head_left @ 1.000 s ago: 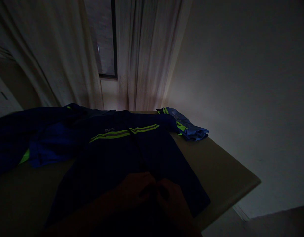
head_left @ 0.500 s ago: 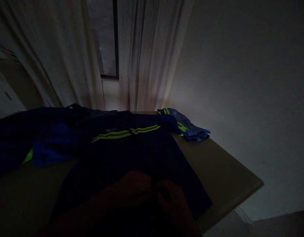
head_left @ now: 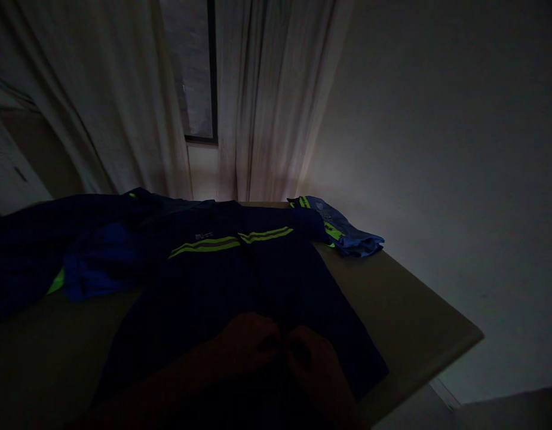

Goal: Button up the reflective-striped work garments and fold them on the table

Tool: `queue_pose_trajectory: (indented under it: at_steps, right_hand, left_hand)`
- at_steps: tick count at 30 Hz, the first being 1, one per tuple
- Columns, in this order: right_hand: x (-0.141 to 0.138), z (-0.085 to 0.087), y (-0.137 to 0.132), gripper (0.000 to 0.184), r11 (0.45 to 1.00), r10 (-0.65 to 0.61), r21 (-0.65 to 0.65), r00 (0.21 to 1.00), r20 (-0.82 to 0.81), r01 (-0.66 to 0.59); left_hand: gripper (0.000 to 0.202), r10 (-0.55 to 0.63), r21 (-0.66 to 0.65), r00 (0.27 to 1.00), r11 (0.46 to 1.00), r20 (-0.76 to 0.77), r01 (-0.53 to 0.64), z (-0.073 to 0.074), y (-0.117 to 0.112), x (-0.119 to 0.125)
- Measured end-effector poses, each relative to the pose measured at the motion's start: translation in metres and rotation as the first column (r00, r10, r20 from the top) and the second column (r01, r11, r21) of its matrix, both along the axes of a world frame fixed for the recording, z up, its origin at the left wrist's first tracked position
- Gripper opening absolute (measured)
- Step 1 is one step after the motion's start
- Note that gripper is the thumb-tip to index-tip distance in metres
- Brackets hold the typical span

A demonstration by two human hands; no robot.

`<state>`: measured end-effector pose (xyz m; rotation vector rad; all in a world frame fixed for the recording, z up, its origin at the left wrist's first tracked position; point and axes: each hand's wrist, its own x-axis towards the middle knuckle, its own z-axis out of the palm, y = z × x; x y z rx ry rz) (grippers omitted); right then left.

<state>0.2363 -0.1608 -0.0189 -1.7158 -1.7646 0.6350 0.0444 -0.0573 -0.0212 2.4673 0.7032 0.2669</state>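
A dark-blue cloth shirt (head_left: 208, 292) lies spread on the smooth, round-cornered table (head_left: 410, 304), its chest crossed by lime-edged bands (head_left: 213, 244). Over its lower front, the left hand (head_left: 251, 341) and right hand (head_left: 312, 355) nearly meet, fingers curled, though I cannot tell whether they grip fabric; the pale chest print (head_left: 203, 236) is too small to read

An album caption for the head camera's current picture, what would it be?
In dim light, left hand and right hand close together over a dark garment with yellow-green stripes.
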Motion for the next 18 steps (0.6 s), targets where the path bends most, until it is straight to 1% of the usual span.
queue_pose_trajectory:
  at_steps: [3, 4, 6, 8, 10, 12, 14, 18]
  right_hand:
    - [0.0, 0.001, 0.0, 0.016, 1.0, 0.004, -0.003, 1.0, -0.011, -0.004]
    - [0.0, 0.002, 0.0, 0.016, 1.0, 0.007, -0.008, 1.0, -0.017, -0.007]
    - [0.0, 0.003, -0.001, 0.016, 1.0, 0.009, -0.008, 1.0, -0.027, -0.01]
    - [-0.001, 0.004, -0.001, 0.015, 1.0, 0.002, -0.001, 1.0, -0.029, -0.002]
    - [-0.001, 0.004, -0.001, 0.014, 1.0, -0.012, 0.0, 1.0, -0.029, 0.012]
    - [-0.001, 0.003, 0.0, 0.012, 1.0, -0.018, -0.009, 0.999, -0.035, 0.018]
    - [-0.001, 0.002, 0.0, 0.012, 1.0, -0.019, -0.014, 0.999, -0.049, 0.018]
    - [-0.001, 0.003, 0.001, 0.012, 0.999, -0.027, -0.018, 0.998, -0.062, 0.026]
  left_hand:
    - [0.01, 0.013, 0.023, 1.0, 1.0, -0.024, -0.013, 0.003, -0.008, 0.003]
    - [0.01, 0.035, 0.024, 0.999, 0.999, -0.027, -0.034, 0.004, -0.011, 0.005]
    - [0.01, 0.113, 0.008, 0.993, 0.994, -0.026, -0.113, 0.005, -0.018, 0.008]
    - [0.011, 0.196, -0.034, 0.98, 0.98, -0.018, -0.196, 0.007, -0.023, 0.011]
    - [0.018, 0.253, -0.103, 0.967, 0.962, -0.008, -0.253, 0.01, -0.025, 0.013]
    - [0.022, 0.283, -0.185, 0.959, 0.943, 0.003, -0.278, 0.013, -0.025, 0.013]
    - [0.021, 0.307, -0.251, 0.952, 0.922, 0.008, -0.295, 0.015, -0.023, 0.013]
    - [0.02, 0.34, -0.28, 0.94, 0.906, 0.033, -0.318, 0.015, -0.022, 0.014]
